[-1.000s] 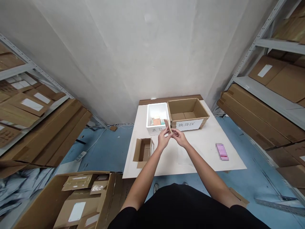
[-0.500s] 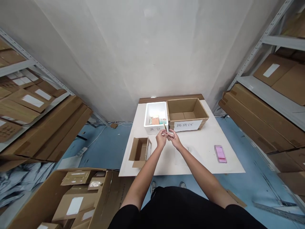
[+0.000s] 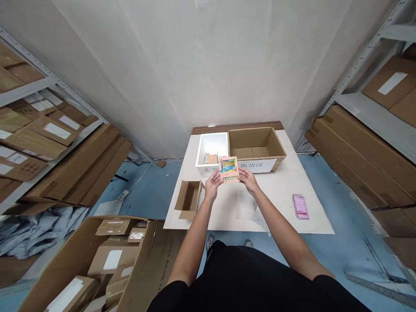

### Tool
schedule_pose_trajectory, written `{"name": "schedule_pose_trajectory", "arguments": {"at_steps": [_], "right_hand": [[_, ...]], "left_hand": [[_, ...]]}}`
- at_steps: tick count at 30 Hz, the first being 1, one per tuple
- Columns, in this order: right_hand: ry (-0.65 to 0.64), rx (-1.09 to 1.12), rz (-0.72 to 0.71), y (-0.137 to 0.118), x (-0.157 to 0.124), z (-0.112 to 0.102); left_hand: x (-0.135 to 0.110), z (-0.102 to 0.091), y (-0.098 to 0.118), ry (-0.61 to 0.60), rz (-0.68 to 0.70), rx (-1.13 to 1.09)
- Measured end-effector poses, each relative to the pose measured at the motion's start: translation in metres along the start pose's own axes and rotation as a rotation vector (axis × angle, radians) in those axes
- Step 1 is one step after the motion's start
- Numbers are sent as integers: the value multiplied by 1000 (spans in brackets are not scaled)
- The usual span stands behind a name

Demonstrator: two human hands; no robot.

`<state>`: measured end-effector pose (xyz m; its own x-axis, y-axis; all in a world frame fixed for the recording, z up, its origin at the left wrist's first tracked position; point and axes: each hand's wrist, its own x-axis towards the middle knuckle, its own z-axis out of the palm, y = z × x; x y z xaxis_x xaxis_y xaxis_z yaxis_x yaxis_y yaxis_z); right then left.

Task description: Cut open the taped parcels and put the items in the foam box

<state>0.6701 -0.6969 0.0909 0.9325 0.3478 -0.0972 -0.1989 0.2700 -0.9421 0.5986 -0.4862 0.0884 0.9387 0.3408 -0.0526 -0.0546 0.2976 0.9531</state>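
Observation:
A thin orange-pink square pack (image 3: 229, 169) with a bright rainbow-edged picture faces me above the table. My left hand (image 3: 213, 183) grips its lower left edge, and my right hand (image 3: 248, 179) grips the right edge. Behind it stands a white foam box (image 3: 202, 149) with several small boxes inside, one of them orange. To the right of that is a wide cardboard box (image 3: 280, 155) with a handwritten white label, partly covered by the pack and my fingers. A small open carton (image 3: 189, 199) sits left of my left hand. Beneath my hands lies a clear plastic bag (image 3: 246, 206).
On the right of the white table (image 3: 286, 216) lies a blurred pink thing (image 3: 300, 206). A large carton (image 3: 147, 242) filled with parcels stands at the lower left. Shelves with cardboard boxes (image 3: 351, 149) flank both sides; a grey wall (image 3: 208, 65) rises behind.
The pack has turned from edge-on to flat facing me. My hands have moved apart, from close together to opposite edges of it. The view has shifted slightly.

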Motion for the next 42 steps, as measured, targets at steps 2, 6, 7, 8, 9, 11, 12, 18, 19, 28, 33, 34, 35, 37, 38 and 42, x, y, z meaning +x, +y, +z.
{"name": "schedule_pose_trajectory", "arguments": {"at_steps": [2,6,7,8,9,11,12,18,19,28,33,34,35,37,38,42], "right_hand": [[-18,4,-2,-4,0,1],[-4,5,10,-2,14,10],[6,4,17,0,21,14],[19,2,25,2,30,19],[35,1,36,5,42,24],[67,5,59,12,69,37],[84,6,69,16,84,43],[236,-87,115,41,178,73],[294,-112,123,45,188,74],[430,-176,-53,55,155,56],[432,-182,-79,50,87,32],[427,-197,-74,52,72,21],[424,-212,-68,55,57,9],[432,-244,-53,65,25,-20],[438,-262,-41,72,9,-35],[438,-359,73,106,-50,-97]], "left_hand": [[2,-3,0,-30,-9,17],[18,-16,2,-32,-25,42],[26,-21,2,-28,-32,46],[35,-26,3,-22,-44,49],[46,-31,4,-16,-60,53],[74,-42,4,-4,-102,64],[89,-47,4,0,-122,68],[188,-75,-3,17,-172,154],[200,-80,-4,45,-167,212],[213,-96,-8,95,37,390],[161,-55,-31,8,41,390],[148,-46,-40,-7,32,400],[133,-37,-51,-19,21,417],[101,-21,-76,-38,-15,458],[84,-13,-90,-48,-42,479],[18,14,-150,-126,-168,586]]}}
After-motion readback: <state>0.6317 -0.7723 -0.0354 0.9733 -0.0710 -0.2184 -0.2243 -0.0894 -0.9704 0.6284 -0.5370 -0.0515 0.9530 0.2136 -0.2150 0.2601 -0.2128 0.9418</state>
